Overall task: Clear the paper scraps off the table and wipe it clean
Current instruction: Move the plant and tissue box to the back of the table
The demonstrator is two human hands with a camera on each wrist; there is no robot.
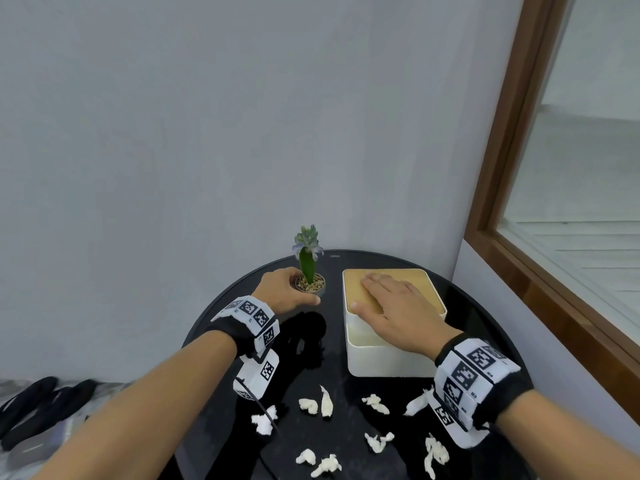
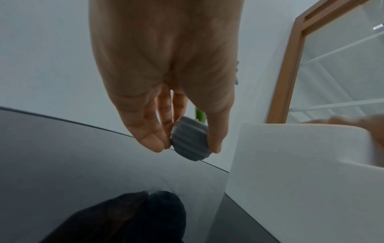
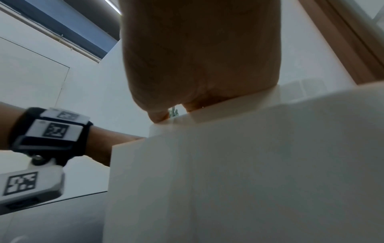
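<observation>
Several white crumpled paper scraps (image 1: 325, 401) lie scattered over the near half of the round black table (image 1: 214, 327). My left hand (image 1: 287, 289) grips a small grey ribbed plant pot (image 2: 190, 140) with a green plant (image 1: 307, 261) at the table's back; in the left wrist view the fingers and thumb curl round the pot. My right hand (image 1: 391, 310) lies flat, fingers straight, on the wooden lid (image 1: 429, 289) of a white box (image 1: 381, 358). The box (image 3: 239, 172) fills the right wrist view under the palm.
A black cloth (image 1: 304, 336) lies on the table between the pot and the box's front. The grey wall stands close behind the table; a wood-framed window (image 1: 512, 202) is at the right. Dark sandals (image 1: 38, 400) lie on the floor at the left.
</observation>
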